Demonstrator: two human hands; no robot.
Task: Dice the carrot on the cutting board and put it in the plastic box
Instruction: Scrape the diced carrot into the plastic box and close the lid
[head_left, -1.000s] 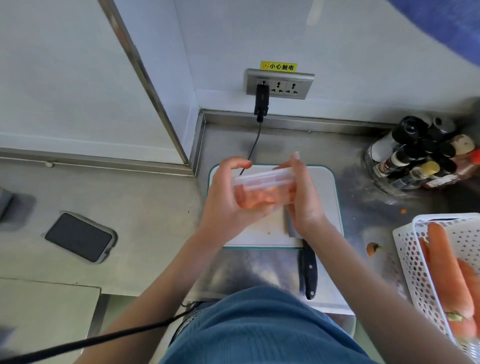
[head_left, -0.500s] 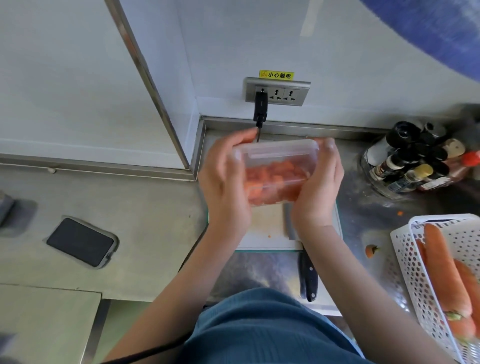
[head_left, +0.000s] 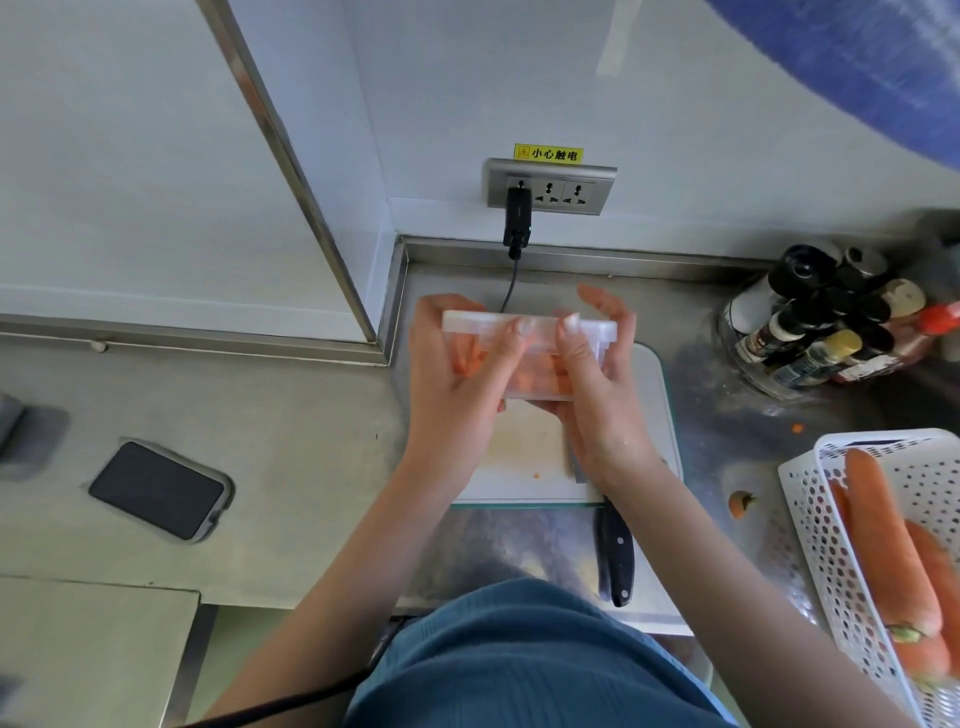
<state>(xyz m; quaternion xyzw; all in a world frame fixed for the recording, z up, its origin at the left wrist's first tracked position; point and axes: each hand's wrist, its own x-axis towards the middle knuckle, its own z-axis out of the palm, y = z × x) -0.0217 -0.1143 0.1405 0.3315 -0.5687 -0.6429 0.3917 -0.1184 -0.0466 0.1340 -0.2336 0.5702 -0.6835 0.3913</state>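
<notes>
Both hands, left (head_left: 457, 384) and right (head_left: 597, 395), grasp the plastic box (head_left: 530, 332) of diced carrot (head_left: 467, 358) above the cutting board (head_left: 660, 405), its twelve-o'clock edge.

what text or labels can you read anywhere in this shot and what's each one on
"小心触电" with a warning triangle: on the yellow sticker on the wall, just above the socket panel.
Labels on the condiment bottles at the right of the counter: too small and blurred to read.
Nothing readable shows on the plastic box, the knife, the dark phone or the white basket.
</notes>
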